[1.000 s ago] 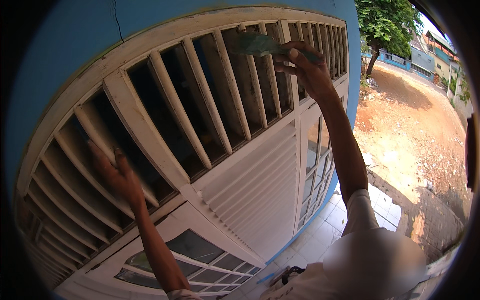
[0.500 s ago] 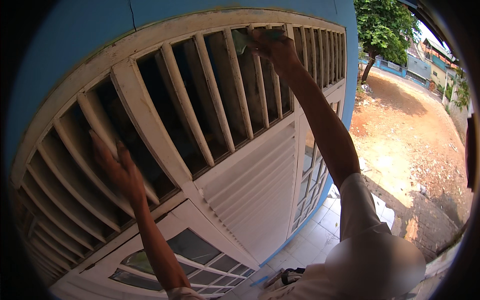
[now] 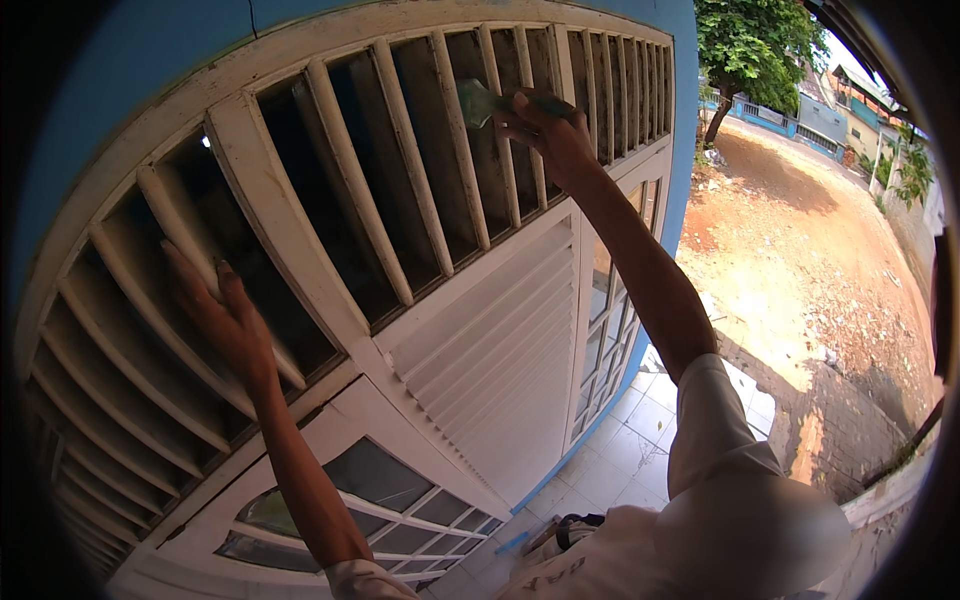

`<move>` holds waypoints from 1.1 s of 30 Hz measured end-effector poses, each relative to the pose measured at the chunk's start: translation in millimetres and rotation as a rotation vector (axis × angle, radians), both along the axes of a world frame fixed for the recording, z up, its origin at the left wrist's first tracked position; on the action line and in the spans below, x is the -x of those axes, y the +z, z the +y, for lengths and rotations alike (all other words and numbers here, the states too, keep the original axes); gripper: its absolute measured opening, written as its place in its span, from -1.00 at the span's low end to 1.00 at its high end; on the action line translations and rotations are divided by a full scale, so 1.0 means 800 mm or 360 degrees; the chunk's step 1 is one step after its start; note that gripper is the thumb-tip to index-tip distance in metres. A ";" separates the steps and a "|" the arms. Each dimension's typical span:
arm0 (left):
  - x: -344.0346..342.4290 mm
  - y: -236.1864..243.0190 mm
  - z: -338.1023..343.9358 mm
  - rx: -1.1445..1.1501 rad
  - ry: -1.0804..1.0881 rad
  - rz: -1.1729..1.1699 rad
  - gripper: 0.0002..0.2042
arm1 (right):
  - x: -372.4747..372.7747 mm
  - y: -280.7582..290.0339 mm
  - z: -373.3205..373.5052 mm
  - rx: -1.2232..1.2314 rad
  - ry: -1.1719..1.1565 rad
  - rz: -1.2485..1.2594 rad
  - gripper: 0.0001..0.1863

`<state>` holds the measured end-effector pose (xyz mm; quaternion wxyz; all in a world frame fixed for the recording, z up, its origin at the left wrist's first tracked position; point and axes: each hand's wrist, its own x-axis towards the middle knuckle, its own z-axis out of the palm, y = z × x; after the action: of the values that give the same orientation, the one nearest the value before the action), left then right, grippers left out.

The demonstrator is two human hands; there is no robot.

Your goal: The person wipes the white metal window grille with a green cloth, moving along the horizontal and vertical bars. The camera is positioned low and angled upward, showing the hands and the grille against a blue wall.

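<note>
While the fingers of the right hand (image 3: 550, 135) pinch a green tool (image 3: 477, 103), its broad end left of them by the slats (image 3: 463, 150), the left hand (image 3: 227, 315) has thumb and fingers spread astride one slat (image 3: 176, 215).

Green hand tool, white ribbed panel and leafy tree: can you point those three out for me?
Green hand tool (image 3: 476, 104): head view, on its wide pale end.
White ribbed panel (image 3: 485, 338): head view, on its ribs.
Leafy tree (image 3: 752, 45): head view, on its green foliage.
</note>
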<state>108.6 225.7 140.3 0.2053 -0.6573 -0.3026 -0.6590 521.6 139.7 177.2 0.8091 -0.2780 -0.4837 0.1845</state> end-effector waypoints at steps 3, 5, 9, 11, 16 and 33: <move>-0.006 0.008 -0.014 0.0017 -0.0104 -0.0048 -0.41 | -0.085 -0.062 -0.027 -0.0090 0.0384 0.0309 -0.63; -0.009 0.009 -0.015 0.0018 -0.0140 -0.0071 -0.41 | -0.081 -0.081 -0.044 -0.0073 0.0306 0.0327 -0.63; -0.014 0.008 -0.005 0.0046 -0.0012 -0.0061 -0.39 | -0.027 -0.111 -0.050 0.0130 -0.0139 -0.0007 -0.66; -0.005 0.004 0.014 0.0070 -0.0012 -0.0047 -0.38 | -0.017 -0.119 -0.056 0.0208 -0.0089 -0.0035 -0.69; 0.012 0.004 0.013 -0.0092 0.0049 0.0008 -0.41 | -0.077 -0.167 -0.147 0.0100 -0.0284 0.0435 -0.76; 0.002 0.010 0.013 -0.0079 0.0083 -0.0018 -0.36 | -0.319 -0.116 -0.039 0.0462 -0.1180 -0.0955 -0.74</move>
<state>107.1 235.8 148.4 0.2369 -0.6402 -0.3044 -0.6644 776.8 108.8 84.5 0.5984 -0.5820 -0.5330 -0.1383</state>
